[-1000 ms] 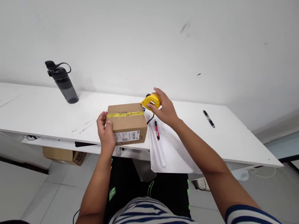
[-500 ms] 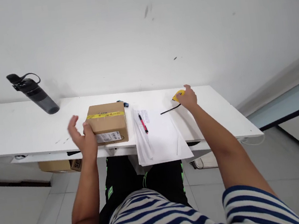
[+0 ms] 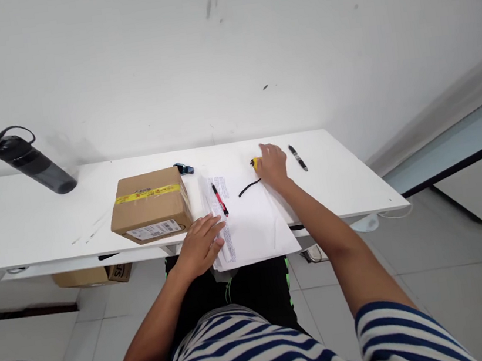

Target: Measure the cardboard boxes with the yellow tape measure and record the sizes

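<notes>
Hands (image 3: 200,246) x2 | R (image 3: 273,165) on 1 tape msr (image 3: 257,163) | 2 pens (image 3: 220,200) (image 3: 298,158)

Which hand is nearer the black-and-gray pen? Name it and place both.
Right. The right hand is just left of the black-and-gray pen, at the yellow tape measure; the left hand is much farther left, at the left edge of the papers.

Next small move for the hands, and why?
Probably ease the right hand off the rounded yellow tape measure: it looks set down, mostly covered by that hand, while the left hand lies at the left edge of the white paper stack, near the slim red-and-black pen.
</notes>
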The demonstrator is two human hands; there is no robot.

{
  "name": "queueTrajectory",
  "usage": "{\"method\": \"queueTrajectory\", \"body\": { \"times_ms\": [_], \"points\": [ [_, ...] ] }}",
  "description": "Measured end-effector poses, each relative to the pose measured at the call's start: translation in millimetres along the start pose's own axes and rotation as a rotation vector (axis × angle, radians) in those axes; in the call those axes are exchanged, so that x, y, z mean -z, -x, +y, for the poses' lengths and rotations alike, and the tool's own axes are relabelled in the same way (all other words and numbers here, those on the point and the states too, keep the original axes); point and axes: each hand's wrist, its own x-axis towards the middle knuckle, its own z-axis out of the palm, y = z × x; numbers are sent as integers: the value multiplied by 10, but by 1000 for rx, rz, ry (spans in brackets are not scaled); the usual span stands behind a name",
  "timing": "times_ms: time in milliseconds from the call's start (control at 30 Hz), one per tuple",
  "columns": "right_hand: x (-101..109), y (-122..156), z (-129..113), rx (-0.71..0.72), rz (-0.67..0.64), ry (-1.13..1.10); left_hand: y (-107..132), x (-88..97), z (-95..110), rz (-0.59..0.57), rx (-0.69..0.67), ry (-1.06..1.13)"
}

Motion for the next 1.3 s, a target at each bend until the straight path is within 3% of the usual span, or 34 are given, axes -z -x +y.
{"method": "queueTrajectory", "body": {
  "times_ms": [200, 267, 333, 433, 533, 600, 667, 1300],
  "points": [
    [-72, 199, -697, 844, -418, 263, 40, -113, -97, 50, -20, -52],
    [-134, 230, -805, 997, -450, 308, 5, -118, -141, 56, -28, -84],
    [-178, 229, -818, 1050, -454, 294, -35, -110, -211, 66, -23, -113],
    [-217, 245, -746, 858, -356, 85, -78, -87, -319, 103, -16, -124],
    [-255, 366, -694, 386, -219, -421, -94, -81, -360, 139, 8, -143],
    [-281, 486, -696, 132, -234, -732, -96, -90, -347, 165, 34, -168],
    [-298, 591, -710, 13, -286, -879, -97, -105, -328, 188, 50, -177],
    [-383, 623, -705, -109, -250, -872, -110, -120, -309, 224, 1, -228]
  ]
}}
